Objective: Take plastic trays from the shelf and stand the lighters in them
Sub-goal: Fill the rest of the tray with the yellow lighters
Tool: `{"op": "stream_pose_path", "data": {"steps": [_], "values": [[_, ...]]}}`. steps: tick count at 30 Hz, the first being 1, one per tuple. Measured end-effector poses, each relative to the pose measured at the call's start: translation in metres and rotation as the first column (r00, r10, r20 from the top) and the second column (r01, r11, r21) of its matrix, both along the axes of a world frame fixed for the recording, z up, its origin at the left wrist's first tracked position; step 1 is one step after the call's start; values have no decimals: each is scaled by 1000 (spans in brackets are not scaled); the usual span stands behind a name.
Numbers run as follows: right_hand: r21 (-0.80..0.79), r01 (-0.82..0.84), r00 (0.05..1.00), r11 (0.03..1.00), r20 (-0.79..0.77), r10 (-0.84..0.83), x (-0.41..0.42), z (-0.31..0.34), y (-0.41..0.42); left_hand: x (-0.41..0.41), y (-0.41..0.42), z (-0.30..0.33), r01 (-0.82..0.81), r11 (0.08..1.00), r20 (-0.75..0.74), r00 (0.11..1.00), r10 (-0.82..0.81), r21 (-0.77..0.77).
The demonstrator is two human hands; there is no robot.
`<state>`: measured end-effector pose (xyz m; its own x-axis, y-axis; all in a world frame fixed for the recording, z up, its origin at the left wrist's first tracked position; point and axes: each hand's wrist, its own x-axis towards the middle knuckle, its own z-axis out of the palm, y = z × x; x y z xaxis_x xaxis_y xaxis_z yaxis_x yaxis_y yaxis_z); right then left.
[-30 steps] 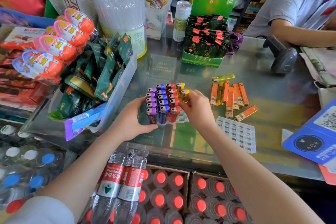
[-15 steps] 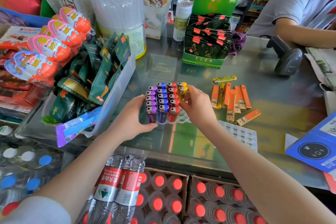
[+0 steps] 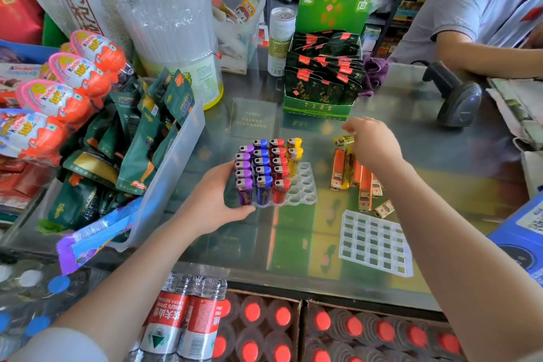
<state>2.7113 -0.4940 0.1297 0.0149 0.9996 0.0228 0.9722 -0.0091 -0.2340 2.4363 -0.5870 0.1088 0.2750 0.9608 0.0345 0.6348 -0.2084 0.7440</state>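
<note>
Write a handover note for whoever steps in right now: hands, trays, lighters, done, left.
Left hand: grips the near-left corner of the round-hole tray, steadying it on the glass counter.
Right hand: over the loose lighters right of the tray, fingers at a yellow lighter; grasp unclear.
Done: purple, blue and red columns stand full; two yellow lighters stand at the far end of the fourth column.
Left: fill the tray's empty holes. A second, square-hole tray lies empty near right; orange and yellow lighters lie flat.
</note>
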Motion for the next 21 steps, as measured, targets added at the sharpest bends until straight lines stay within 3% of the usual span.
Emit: {"op": "stream_pose_path", "data": {"steps": [2, 6, 8, 13, 17, 19, 21], "values": [[-57, -29, 998, 998, 50, 32, 4, 1, 8, 0, 1, -1, 9, 1000, -11, 1000, -9, 5], [-160, -59, 998, 985, -37, 54, 0, -1, 27, -1, 1, -2, 14, 1000, -12, 1000, -14, 23], [-221, -37, 998, 975, 36, 46, -9, -5, 30, 0, 0, -1, 15, 1000, -7, 1000, -15, 23], [-175, -31, 994, 984, 95, 49, -24, -8, 25, 2, -1, 3, 21, 999, 18, 1000, -22, 35], [27, -143, 988, 989, -51, 144, -34, 6, 1, 0, -2, 2, 9, 999, 10, 1000, -9, 32], [144, -109, 950, 983, -276, 146, -40, 17, -16, -1, -3, 2, 0, 1000, 9, 1000, 0, 31], [217, -39, 826, 975, -543, 154, -46, 24, -38, 0, -4, 3, -7, 999, 10, 1000, 7, 34]]}}
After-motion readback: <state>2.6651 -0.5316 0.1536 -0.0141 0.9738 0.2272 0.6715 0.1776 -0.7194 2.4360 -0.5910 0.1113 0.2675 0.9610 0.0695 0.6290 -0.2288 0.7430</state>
